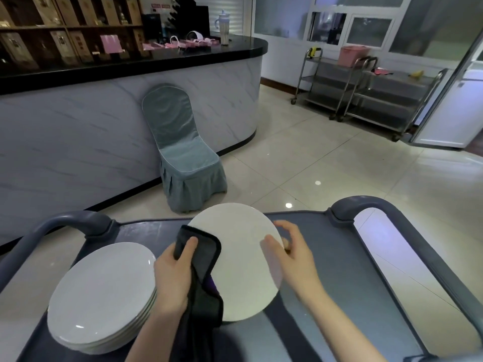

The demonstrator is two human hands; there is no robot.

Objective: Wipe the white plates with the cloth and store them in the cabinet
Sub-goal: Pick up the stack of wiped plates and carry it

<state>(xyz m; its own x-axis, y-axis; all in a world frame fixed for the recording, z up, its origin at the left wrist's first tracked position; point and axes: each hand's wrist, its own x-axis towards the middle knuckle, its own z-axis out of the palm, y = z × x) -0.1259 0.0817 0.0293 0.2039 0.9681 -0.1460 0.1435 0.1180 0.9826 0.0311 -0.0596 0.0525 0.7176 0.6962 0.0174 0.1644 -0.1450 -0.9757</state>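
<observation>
A white plate (pixel 241 257) is held tilted above the grey cart top (pixel 326 278). My right hand (pixel 290 254) grips the plate's right rim, thumb on the face, fingers behind. My left hand (pixel 173 275) clutches a dark cloth (pixel 202 267) and presses it against the plate's left edge. The cloth hangs down past my wrist. A stack of several white plates (pixel 104 296) rests on the cart to the left of my left hand.
The cart has raised grey handles at its left (pixel 70 220) and right (pixel 371 202). Beyond it stand a chair in a teal cover (pixel 183 152), a curved marble-look counter (pixel 78 131) and steel trolleys (pixel 366 92) at the back right. Tiled floor lies between.
</observation>
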